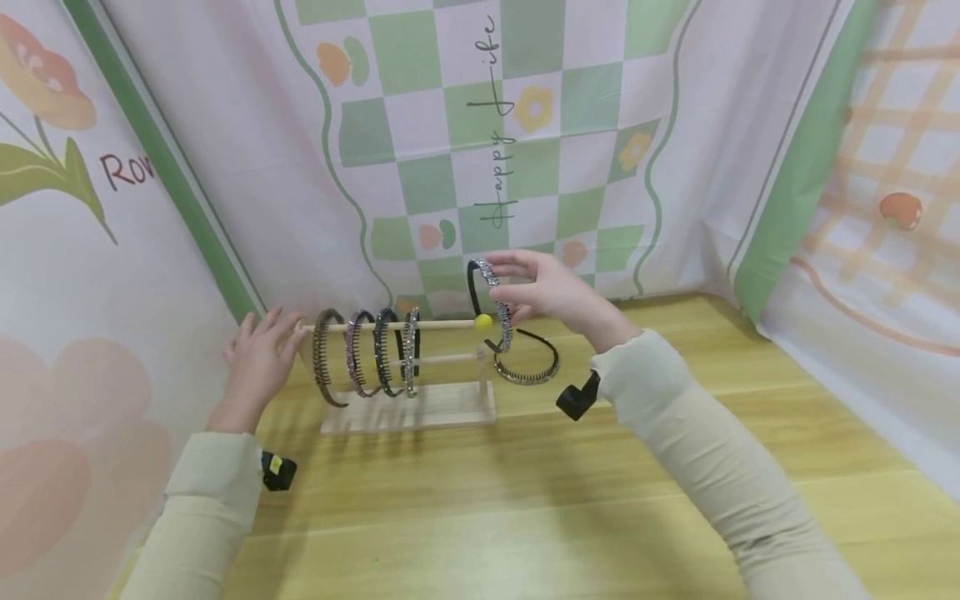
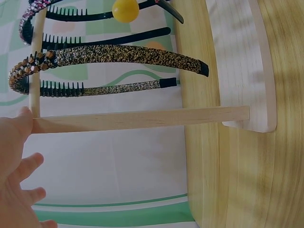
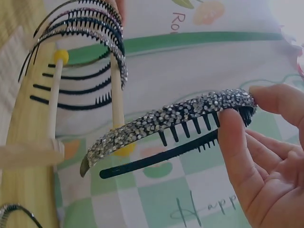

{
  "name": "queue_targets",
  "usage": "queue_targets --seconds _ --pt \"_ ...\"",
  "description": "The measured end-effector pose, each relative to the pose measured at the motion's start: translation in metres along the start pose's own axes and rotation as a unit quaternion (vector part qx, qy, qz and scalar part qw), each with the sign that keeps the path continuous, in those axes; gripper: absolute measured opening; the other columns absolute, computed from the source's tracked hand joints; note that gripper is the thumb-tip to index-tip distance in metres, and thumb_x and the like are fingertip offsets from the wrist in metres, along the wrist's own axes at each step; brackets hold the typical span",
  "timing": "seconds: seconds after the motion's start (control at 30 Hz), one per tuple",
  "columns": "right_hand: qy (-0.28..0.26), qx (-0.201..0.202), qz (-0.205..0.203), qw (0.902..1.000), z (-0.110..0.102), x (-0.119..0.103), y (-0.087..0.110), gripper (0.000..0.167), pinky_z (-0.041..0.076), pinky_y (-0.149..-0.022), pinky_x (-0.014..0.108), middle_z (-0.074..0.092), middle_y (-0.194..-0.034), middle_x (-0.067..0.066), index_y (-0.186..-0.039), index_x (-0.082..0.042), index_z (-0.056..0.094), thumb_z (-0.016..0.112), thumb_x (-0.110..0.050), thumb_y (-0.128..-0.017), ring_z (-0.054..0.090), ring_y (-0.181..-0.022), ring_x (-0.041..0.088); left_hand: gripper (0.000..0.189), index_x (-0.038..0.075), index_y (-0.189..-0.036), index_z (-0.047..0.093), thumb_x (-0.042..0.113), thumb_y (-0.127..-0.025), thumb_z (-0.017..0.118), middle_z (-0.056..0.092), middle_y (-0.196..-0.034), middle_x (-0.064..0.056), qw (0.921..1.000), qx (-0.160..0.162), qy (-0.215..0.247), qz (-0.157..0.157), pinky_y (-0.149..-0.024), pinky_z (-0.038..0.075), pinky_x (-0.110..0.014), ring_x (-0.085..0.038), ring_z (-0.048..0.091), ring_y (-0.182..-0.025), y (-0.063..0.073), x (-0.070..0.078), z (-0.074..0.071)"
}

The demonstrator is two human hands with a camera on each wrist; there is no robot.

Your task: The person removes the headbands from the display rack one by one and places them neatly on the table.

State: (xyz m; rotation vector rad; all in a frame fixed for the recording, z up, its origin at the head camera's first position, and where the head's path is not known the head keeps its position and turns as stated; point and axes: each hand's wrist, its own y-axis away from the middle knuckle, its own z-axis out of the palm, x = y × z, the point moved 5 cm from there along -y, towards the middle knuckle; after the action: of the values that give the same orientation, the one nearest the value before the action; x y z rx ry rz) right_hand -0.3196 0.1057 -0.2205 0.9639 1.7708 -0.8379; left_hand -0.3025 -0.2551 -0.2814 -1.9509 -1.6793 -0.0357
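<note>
My right hand (image 1: 558,296) pinches a silver rhinestone headband (image 3: 171,118) with black comb teeth between thumb and fingers. That headband is beside the yellow ball (image 1: 483,322) at the right end of the wooden rack's upper rod (image 1: 450,324). Whether the rod passes inside it is hard to tell. With spread fingers, my left hand (image 1: 258,354) touches the top of the rack's left post (image 2: 142,120). Several headbands hang on the upper rod: a gold-and-brown one (image 2: 128,54), a pink one (image 1: 352,354), a dark one (image 1: 381,354) and a silver one (image 1: 408,358).
One more toothed headband (image 1: 528,379) lies on the wooden table (image 1: 480,517), right of the rack's base (image 1: 442,406). A lower rod (image 1: 442,360) runs beneath the upper one. Patterned cloth (image 1: 408,117) hangs behind, with more cloth at both sides.
</note>
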Motion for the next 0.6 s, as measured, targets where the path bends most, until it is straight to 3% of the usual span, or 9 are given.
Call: queue_targets --seconds 0.2,0.33,0.6 --pt "0.023 -0.006 0.003 0.9997 -0.022 0.011 0.008 0.059 0.053 -0.073 0.037 0.038 -0.141 0.012 -0.14 -0.006 0.035 0.063 -0.012 -0.088 0.059 -0.094 0.026 0.049 0.008 -0.135 0.042 0.041 -0.099 0.034 0.022 -0.146 -0.025 1.0 -0.001 -0.002 0.002 -0.095 0.0 -0.072 -0.052 0.004 -0.13 0.0 0.0 0.001" --pt "0.038 -0.003 0.011 0.9992 -0.038 0.021 0.014 0.059 0.053 -0.075 0.037 0.036 -0.142 0.014 -0.14 -0.003 0.033 0.061 -0.012 -0.089 0.056 -0.102 0.027 0.049 0.008 -0.135 0.043 0.041 -0.099 0.035 0.023 -0.145 -0.025 1.0 0.001 -0.002 0.001 -0.095 0.0 -0.072 -0.053 0.005 -0.13 0.0 0.0 0.001" --pt "0.055 0.046 0.043 0.9965 -0.063 0.042 0.02 0.056 0.052 -0.079 0.035 0.046 -0.134 0.018 -0.137 -0.001 0.039 0.063 -0.009 -0.087 0.06 -0.099 0.024 0.051 0.008 -0.135 0.042 0.042 -0.099 0.033 0.023 -0.145 -0.025 1.0 0.0 -0.003 0.001 -0.095 0.0 -0.072 -0.053 0.006 -0.13 -0.001 -0.001 0.001"
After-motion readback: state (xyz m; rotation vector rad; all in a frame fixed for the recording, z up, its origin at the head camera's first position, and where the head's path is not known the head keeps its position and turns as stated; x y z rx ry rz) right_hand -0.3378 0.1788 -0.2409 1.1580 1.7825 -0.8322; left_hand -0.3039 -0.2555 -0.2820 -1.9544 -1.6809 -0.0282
